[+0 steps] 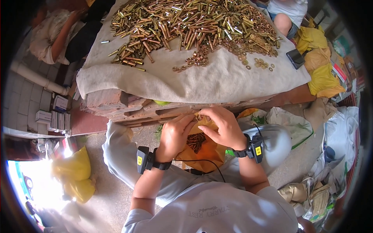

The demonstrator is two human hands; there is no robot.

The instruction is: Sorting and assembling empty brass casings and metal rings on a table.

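- Clock read from the bag's middle.
- Bag: orange, upright between the thighs, mouth up. Probably wedged there so the legs take its weight and its mouth sits right under the fingers. Thin rods visible inside, coppery.
- Left hand: at 10, over the rim, fingers curled inward. Grip hidden; can't tell if it pinches anything.
- Right hand: at 2, fingers bent, thumb out toward 9. Tips near the left hand's; something small glints there, too small to identify. Can't tell if it's grasped.
- Wrist units strapped on both forearms, behind the hands, likely so the fingers stay unobstructed. Black cable loops across the lap.
- Tabletop at 12, on bricks. Cloth on top presumably stops small parts rolling or scratching.
- Tubes heaped on it at 12. Nuts on the near side, washers at 1; seems roughly grouped by kind.
- Phone between 1 and 2, near the corner, clear of the metal.
- Other people: one at 10, one at 1.
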